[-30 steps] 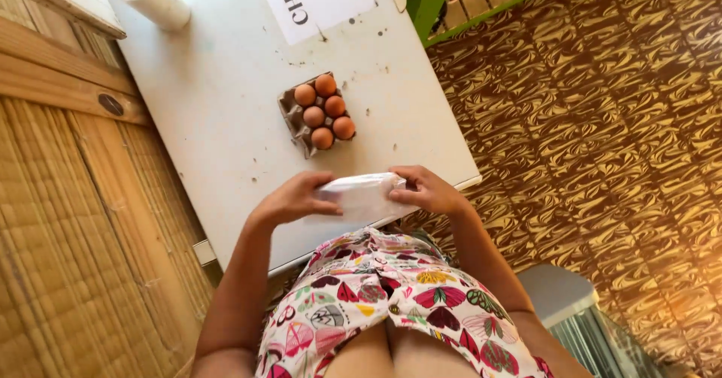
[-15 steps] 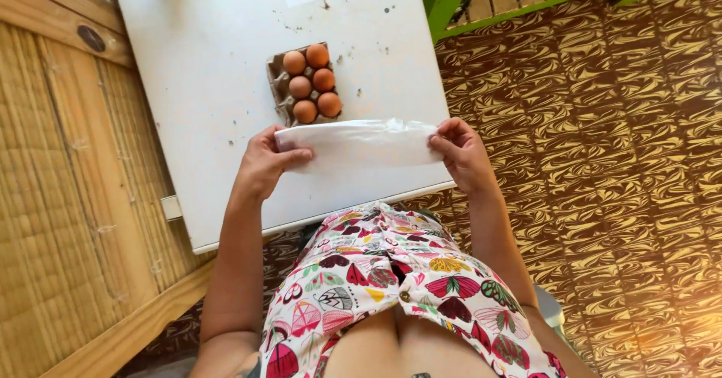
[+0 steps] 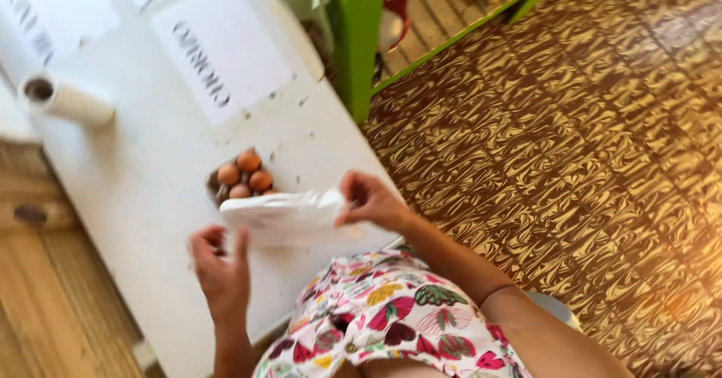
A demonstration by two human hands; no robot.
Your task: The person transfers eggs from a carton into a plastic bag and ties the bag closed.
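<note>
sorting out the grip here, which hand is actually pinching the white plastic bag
The right hand pinches the white plastic bag at its edge; the left hand is open just beneath it.

Four brown eggs (image 3: pixel 245 175); one plastic bag (image 3: pixel 282 216); one paper roll (image 3: pixel 68 101)

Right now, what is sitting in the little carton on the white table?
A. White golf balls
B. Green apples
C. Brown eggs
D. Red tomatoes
C. The carton on the white table holds round brown eggs, partly hidden behind the clear plastic bag that the right hand grips, with the left hand open just below it.
</note>
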